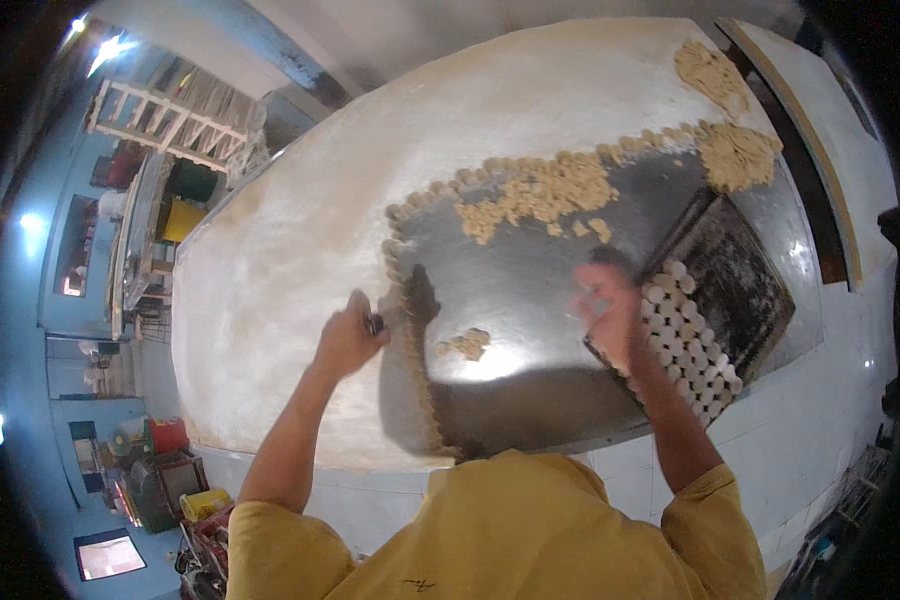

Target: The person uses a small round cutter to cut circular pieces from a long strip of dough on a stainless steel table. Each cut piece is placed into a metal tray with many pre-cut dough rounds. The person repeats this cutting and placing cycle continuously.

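Note:
A large pale sheet of rolled dough (pixel 280 260) spreads over the metal table (pixel 530 410), its edge scalloped with round bites. My left hand (pixel 346 342) is closed over the sheet near that edge, around a small dark round tool (pixel 374 324) mostly hidden by the fingers. Motion smears my right hand (pixel 610 312), over the near-left part of a dark baking tray (pixel 735 270); whether it holds anything is unclear. Small pale dough rounds (pixel 692 345) stand in close rows on part of the tray beside that hand. A small dough scrap (pixel 467 346) lies between my hands.
Crumbled dough scraps (pixel 540 195) lie along the sheet's far cut edge. Two larger dough heaps (pixel 738 156) sit at the far right. Beyond the table's right edge runs another pale surface (pixel 820 100). White racks (pixel 170 120) and a yellow bucket (pixel 206 503) stand to the left.

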A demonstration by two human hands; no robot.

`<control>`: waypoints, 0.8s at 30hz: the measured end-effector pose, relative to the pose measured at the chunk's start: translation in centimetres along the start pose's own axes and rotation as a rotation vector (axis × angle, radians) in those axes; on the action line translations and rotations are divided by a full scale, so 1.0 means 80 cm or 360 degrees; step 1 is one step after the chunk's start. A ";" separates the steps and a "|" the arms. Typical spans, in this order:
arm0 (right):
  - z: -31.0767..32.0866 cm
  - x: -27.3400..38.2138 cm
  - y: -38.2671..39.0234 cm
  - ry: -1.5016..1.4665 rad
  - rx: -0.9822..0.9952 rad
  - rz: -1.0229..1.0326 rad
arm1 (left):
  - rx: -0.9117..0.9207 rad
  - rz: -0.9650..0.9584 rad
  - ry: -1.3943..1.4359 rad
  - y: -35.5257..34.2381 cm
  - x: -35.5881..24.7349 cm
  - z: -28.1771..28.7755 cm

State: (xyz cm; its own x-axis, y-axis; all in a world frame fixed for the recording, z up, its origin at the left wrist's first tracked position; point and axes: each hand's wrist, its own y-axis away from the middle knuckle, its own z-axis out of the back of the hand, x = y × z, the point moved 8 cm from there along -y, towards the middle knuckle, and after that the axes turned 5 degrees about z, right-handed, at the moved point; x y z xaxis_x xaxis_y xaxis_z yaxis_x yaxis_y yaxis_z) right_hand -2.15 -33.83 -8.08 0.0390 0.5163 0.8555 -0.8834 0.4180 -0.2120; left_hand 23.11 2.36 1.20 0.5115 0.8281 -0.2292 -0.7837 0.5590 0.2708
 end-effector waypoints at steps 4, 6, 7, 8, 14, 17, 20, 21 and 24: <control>-0.206 0.065 0.007 0.0475 0.0481 0.0182 | -0.0032 -0.0013 -0.0028 -0.107 0.042 0.039; -0.279 0.076 -0.009 0.0832 0.0622 0.0455 | -0.0069 -0.0119 -0.0142 -0.149 0.047 0.049; -0.296 0.084 -0.025 0.0771 0.0451 0.0531 | -0.0069 -0.0170 -0.0187 -0.167 0.048 0.049; -0.314 0.083 -0.044 0.0723 0.0346 0.0489 | -0.0065 -0.0190 -0.0190 -0.184 0.051 0.048; -0.356 0.088 -0.169 0.0678 -0.0180 0.0528 | 0.0110 -0.0428 -0.0330 -0.249 0.040 0.022; -0.364 0.086 -0.206 0.0578 -0.0201 0.0538 | 0.0211 -0.0550 -0.0360 -0.264 0.030 0.011; -0.369 0.084 -0.228 0.0439 -0.0182 0.0582 | 0.0287 -0.0579 -0.0287 -0.280 0.027 -0.008; -0.370 0.083 -0.234 0.0427 -0.0163 0.0586 | 0.0214 -0.0612 -0.0229 -0.282 0.025 -0.014; -0.378 0.083 -0.249 0.0410 -0.0147 0.0650 | 0.0335 -0.0427 0.0066 -0.285 0.053 -0.036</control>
State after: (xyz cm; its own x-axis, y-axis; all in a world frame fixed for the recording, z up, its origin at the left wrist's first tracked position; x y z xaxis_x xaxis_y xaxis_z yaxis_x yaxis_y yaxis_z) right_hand 29.87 -16.13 -12.48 -0.1774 0.8149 0.5518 -0.8058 0.2016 -0.5568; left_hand 42.16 -7.01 -8.63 0.6712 0.6507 -0.3551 -0.5311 0.7563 0.3820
